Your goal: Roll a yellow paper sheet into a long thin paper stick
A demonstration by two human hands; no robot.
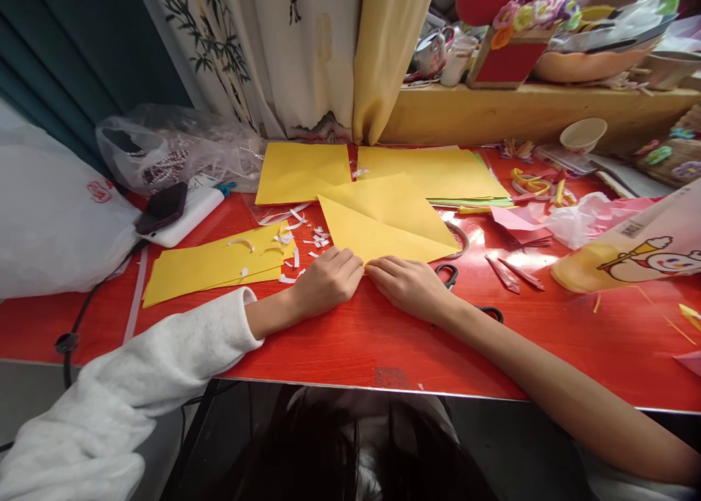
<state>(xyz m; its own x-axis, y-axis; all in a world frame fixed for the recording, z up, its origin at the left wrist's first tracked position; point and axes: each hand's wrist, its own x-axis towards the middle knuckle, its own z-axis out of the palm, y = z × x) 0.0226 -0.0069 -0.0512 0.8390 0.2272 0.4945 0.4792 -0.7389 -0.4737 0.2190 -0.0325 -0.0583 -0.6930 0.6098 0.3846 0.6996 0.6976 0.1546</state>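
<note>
A yellow paper sheet (391, 212) with a folded-over flap lies at the middle of the red table, one corner pointing toward me. My left hand (331, 282) is closed on the near edge of this sheet, left of that corner. Just to its right, my right hand (408, 285) presses the same near edge with its fingers together. The fingertips of both hands almost touch, and the thumbs are hidden. Black-handled scissors (447, 276) lie partly beneath my right forearm.
Yellow strips (208, 267) and white paper scraps (296, 256) lie at left, beside a phone (162, 207). Behind are stacked yellow sheets (438, 172). A drink cup (629, 245), pink paper (520, 223) and a white bowl (583, 134) stand at right. The red table's (339, 362) front edge is near.
</note>
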